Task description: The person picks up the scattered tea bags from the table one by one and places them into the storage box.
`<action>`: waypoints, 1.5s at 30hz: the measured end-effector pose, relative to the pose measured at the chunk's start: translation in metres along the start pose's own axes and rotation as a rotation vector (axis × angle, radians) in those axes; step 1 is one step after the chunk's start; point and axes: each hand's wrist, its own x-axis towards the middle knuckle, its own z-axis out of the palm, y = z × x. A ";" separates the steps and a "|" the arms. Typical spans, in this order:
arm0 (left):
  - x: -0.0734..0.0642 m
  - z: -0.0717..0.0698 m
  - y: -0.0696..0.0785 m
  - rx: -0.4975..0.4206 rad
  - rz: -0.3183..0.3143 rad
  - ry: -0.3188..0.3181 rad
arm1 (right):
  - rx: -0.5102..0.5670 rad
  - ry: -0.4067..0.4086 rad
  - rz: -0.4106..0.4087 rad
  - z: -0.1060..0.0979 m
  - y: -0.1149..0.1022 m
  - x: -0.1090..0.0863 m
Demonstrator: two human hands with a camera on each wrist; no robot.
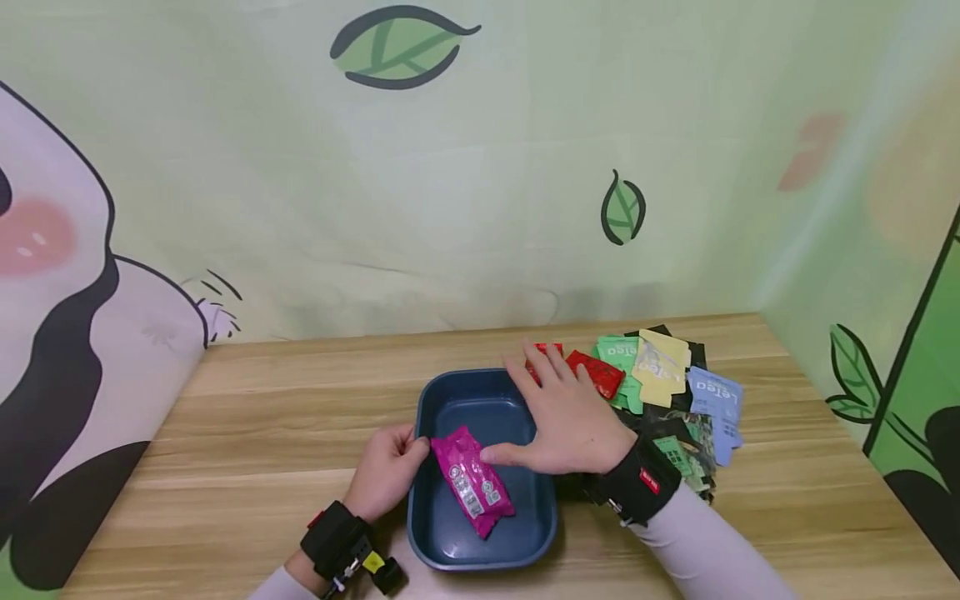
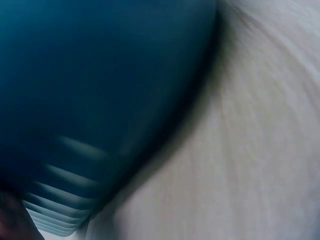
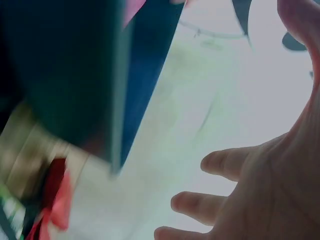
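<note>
A dark blue tray [image 1: 525, 525] stands on the wooden table, with a magenta wrapped packet [image 1: 465, 479] lying slantwise inside. My left hand [image 1: 386, 467] pinches the tray's left rim between thumb and fingers. Above the tray's right side, my right hand [image 1: 573, 425] is spread with its fingers straight and holds nothing; its thumb looks close to the packet, though contact cannot be told. In the left wrist view, the tray's outer wall [image 2: 100, 75] fills the upper left. The right wrist view shows the spread right hand [image 3: 270, 185] beside the tray [image 3: 60, 70].
Red packets [image 1: 600, 372] lie behind the right hand. Further right is a loose pile with green sachets [image 1: 617, 354], a yellow sachet [image 1: 660, 371], blue sachets [image 1: 717, 404] and dark ones. A printed cloth backdrop [image 1: 465, 208] rises behind the table [image 1: 285, 417].
</note>
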 end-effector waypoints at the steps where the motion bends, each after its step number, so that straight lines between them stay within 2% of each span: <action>1: 0.000 0.000 0.000 -0.002 -0.004 -0.002 | 0.007 0.005 0.013 0.000 0.007 0.000; 6: 0.000 -0.001 0.001 0.014 -0.011 0.004 | 0.033 0.027 0.079 -0.001 0.042 0.006; 10: -0.001 -0.001 0.002 0.026 -0.014 0.007 | 0.013 0.025 0.135 0.001 0.067 0.011; 14: -0.001 -0.001 0.002 0.025 -0.021 0.006 | -0.018 0.026 0.186 0.005 0.087 0.014; 19: -0.001 -0.001 0.002 0.016 -0.027 0.002 | -0.064 0.035 0.201 0.012 0.103 0.016; 28: -0.001 0.000 0.001 0.011 -0.038 -0.007 | -0.089 -0.008 0.162 0.027 0.115 0.017; 34: -0.001 0.000 0.001 0.010 -0.037 -0.010 | -0.051 -0.031 0.129 0.034 0.116 0.018; 38: -0.002 0.000 0.002 -0.001 -0.043 -0.017 | -0.048 -0.012 0.113 0.036 0.115 0.018; 45: -0.002 0.000 0.002 -0.008 -0.053 -0.015 | -0.105 0.044 0.077 0.039 0.114 0.020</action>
